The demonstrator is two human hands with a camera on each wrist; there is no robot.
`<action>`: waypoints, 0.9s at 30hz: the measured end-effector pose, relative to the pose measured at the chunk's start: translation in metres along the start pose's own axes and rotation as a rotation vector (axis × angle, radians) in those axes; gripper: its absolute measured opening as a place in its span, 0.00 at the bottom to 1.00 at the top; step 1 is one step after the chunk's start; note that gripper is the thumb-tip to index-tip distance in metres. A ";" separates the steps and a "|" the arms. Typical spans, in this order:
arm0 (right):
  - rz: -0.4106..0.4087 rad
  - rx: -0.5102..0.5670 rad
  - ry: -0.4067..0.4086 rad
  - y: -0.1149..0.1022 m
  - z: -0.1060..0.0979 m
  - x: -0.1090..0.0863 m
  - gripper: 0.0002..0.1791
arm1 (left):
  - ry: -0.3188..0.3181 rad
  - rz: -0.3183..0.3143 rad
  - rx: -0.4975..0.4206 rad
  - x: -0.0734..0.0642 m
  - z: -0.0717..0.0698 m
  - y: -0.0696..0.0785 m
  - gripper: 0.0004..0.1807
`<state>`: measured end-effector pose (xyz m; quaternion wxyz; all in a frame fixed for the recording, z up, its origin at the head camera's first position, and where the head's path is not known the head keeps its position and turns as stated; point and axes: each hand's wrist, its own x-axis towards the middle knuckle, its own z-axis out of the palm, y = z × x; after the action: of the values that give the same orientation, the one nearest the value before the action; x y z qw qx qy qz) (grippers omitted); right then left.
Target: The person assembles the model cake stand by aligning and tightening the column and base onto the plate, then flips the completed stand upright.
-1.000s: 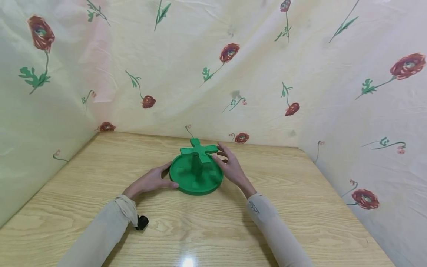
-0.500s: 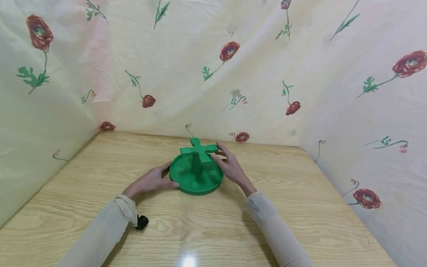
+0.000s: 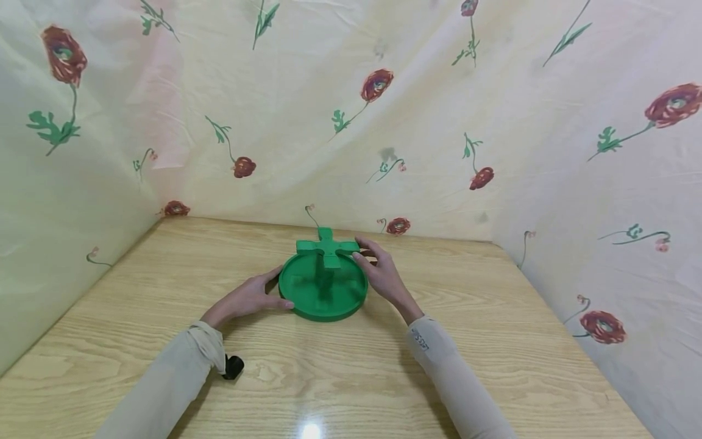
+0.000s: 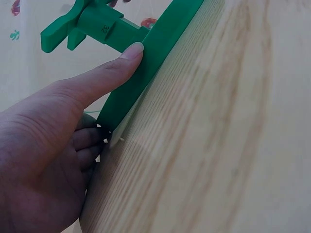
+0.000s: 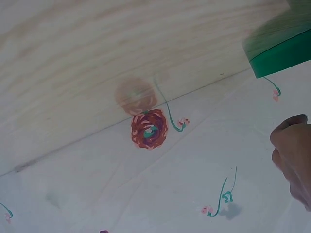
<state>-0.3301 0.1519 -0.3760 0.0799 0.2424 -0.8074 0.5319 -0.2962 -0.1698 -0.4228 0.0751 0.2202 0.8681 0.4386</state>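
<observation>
A round green tray [image 3: 307,299] with a raised rim sits on the table. Over its middle, on a green post [image 4: 104,28] with small digits on it, is a green four-armed cross [image 3: 328,247]. My left hand [image 3: 249,297] holds the tray's left rim, thumb at the front and the other fingers farther back; in the left wrist view the thumb [image 4: 116,70] lies against the tray's side. My right hand [image 3: 382,274] pinches the cross's right arm between thumb and fingers. In the right wrist view only part of that hand [image 5: 294,158] shows, with the tray's edge [image 5: 282,56] nearby.
The light wooden table [image 3: 329,378] ends at a flowered cloth [image 3: 307,122] hanging behind it and along both sides. A small black object [image 3: 234,367] shows beside the left sleeve [image 3: 175,372].
The cross has turned slightly, its front arm shifting left and its back arm right. My right hand has moved slightly with it. My left hand and the tray keep their place.
</observation>
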 end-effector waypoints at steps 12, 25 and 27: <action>-0.014 -0.009 0.016 -0.001 -0.002 -0.005 0.20 | 0.000 0.010 -0.013 0.000 0.000 0.001 0.59; 0.013 -0.008 -0.012 -0.006 -0.001 -0.011 0.21 | 0.001 -0.007 -0.012 0.002 0.000 0.002 0.59; 0.012 -0.005 -0.006 -0.006 -0.001 -0.012 0.21 | 0.001 -0.006 -0.008 0.001 0.001 0.001 0.59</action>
<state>-0.3165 0.1542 -0.3751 0.0748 0.2389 -0.8104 0.5297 -0.2968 -0.1681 -0.4220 0.0769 0.2171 0.8671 0.4417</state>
